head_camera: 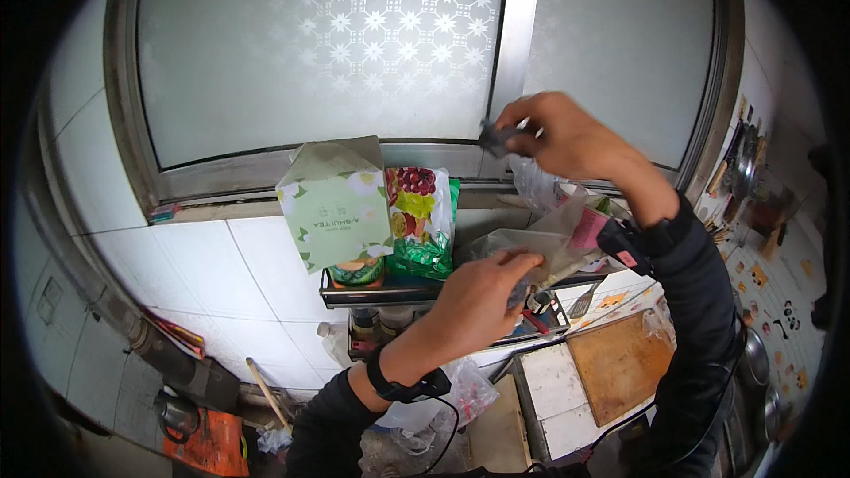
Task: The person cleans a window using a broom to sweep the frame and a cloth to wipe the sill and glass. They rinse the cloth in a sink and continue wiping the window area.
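Note:
My right hand point(564, 136) is raised before the window frame, its fingers pinching a small dark item point(497, 139), too blurred to name. Lower and to the left, my left hand point(478, 302) is over the front of the upper rack shelf, its fingers curled around a dark object point(518, 292) that is mostly hidden. Just behind the left fingers lies a translucent plastic bag point(544, 245) on the shelf. A green floral tea box point(339, 212) and a fruit-printed packet point(418, 219) stand left of the bag on the same black metal rack point(385, 295).
Bottles and a red-handled tool point(535, 322) occupy the lower shelf. Below right, a wooden cutting board point(621, 365) rests on a white tiled counter point(558, 385). Plastic bags point(465, 385) hang under the rack. A frosted sliding window point(319, 53) backs the rack; an orange bag point(209, 441) lies lower left.

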Demonstrator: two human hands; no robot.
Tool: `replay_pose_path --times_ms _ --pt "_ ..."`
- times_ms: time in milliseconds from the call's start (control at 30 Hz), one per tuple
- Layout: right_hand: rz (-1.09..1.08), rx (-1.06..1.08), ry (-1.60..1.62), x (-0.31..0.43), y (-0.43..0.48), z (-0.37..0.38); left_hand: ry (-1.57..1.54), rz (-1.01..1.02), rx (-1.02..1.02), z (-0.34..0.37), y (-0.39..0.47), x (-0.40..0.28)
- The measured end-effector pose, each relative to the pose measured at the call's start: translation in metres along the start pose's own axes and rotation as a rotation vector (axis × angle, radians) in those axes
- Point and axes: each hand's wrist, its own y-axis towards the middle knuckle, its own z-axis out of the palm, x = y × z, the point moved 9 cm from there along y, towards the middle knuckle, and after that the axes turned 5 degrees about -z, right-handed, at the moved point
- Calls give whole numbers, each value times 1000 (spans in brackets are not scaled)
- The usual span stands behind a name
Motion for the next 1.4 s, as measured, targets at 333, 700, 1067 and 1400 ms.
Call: replay_pose_path --times_ms 333,700,1067,1400 --pt "196 614 -674 -102 19 138 -112 101 81 4 -11 22" --pt "404 439 -513 -112 22 159 -164 98 153 -1 -13 30" --pt "251 418 -395 -127 4 148 -133 81 141 -1 -9 25" --pt "-14 181 -162 -90 31 155 -140 37 116 3 -5 27"
